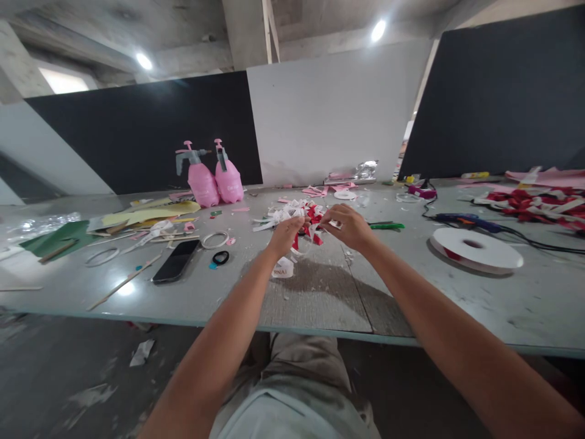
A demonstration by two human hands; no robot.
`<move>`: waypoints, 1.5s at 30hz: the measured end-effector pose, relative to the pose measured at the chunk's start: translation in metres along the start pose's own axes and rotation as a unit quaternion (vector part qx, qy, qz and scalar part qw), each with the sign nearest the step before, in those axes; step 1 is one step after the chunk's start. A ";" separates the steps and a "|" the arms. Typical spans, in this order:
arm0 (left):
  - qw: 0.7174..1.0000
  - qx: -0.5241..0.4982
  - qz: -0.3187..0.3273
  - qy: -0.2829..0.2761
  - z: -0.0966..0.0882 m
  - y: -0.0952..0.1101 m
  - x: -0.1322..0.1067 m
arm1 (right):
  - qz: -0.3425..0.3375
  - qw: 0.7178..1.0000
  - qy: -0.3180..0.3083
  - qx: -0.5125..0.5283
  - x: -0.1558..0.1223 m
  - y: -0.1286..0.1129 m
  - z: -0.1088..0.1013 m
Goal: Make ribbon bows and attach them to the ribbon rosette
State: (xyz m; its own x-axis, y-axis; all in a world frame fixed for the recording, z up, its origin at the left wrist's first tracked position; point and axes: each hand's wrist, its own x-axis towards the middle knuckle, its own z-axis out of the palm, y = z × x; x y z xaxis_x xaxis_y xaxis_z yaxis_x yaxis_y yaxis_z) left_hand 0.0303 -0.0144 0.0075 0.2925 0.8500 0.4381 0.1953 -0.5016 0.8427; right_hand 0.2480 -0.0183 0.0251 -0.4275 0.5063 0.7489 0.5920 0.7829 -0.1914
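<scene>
At the middle of the table a pile of red and white ribbon pieces [314,213] lies between my two hands. My left hand [287,235] is closed at its near left side, the fingertips pinched on ribbon. From the right, my right hand [350,225] reaches in with thumb and forefinger pressed together; what sits between those fingertips is too small to make out. Just below my left hand rests a white ribbon piece with printed letters [283,268]. A green-handled tool [387,226] lies to the right of my right hand.
A white ribbon spool [475,251] and a glue gun [470,221] with its cord lie at right, before a red and white ribbon heap [534,206]. At left are a phone [176,262], rings, sticks and paper scraps. Two pink spray bottles [203,185] stand behind.
</scene>
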 end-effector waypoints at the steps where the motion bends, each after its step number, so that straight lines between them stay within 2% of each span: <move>1: 0.999 -0.021 -0.014 -0.030 0.002 0.000 0.000 | -0.016 1.000 -0.003 0.002 0.001 -0.002 0.003; 3: 0.995 -0.043 -0.045 -0.081 0.006 0.001 -0.002 | -0.034 0.999 -0.006 0.007 0.001 -0.004 0.007; 5: 0.993 -0.039 -0.068 -0.094 0.008 0.002 -0.003 | -0.047 0.999 -0.006 0.011 0.002 -0.006 0.009; 10: 0.989 -0.104 -0.094 -0.042 0.012 0.001 -0.002 | -0.035 0.999 0.020 0.008 0.002 -0.016 0.010; 14: 0.986 -0.140 -0.091 0.004 0.015 -0.003 0.001 | 0.050 0.996 0.068 0.023 0.000 -0.024 0.015; 17: 0.989 -0.126 -0.072 0.023 0.015 -0.005 0.002 | 0.095 0.991 0.077 0.058 0.000 -0.026 0.021; 21: 0.992 -0.102 -0.055 0.044 0.014 -0.004 0.000 | 0.100 0.990 0.086 0.059 -0.001 -0.026 0.027; 24: 0.993 -0.096 -0.051 0.039 0.014 -0.002 -0.001 | 0.097 0.991 0.087 0.042 -0.001 -0.025 0.029; 27: 0.996 -0.066 -0.047 0.040 0.014 -0.001 -0.002 | 0.096 0.992 0.071 0.031 -0.001 -0.025 0.027; 38: 0.998 0.043 0.044 0.031 0.015 -0.005 -0.003 | 0.117 0.991 -0.024 -0.061 0.004 -0.029 0.023; 45: 0.997 0.055 0.047 0.033 0.018 -0.005 -0.004 | 0.128 0.986 -0.043 -0.098 0.005 -0.031 0.031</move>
State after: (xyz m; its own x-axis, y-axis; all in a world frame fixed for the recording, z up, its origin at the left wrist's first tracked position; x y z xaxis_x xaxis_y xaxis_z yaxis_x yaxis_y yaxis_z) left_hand 0.0451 -0.0179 -0.0036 0.2518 0.8058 0.5359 0.2730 -0.5905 0.7595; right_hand 0.2066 -0.0287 0.0153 -0.2971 0.7138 0.6342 0.8054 0.5441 -0.2350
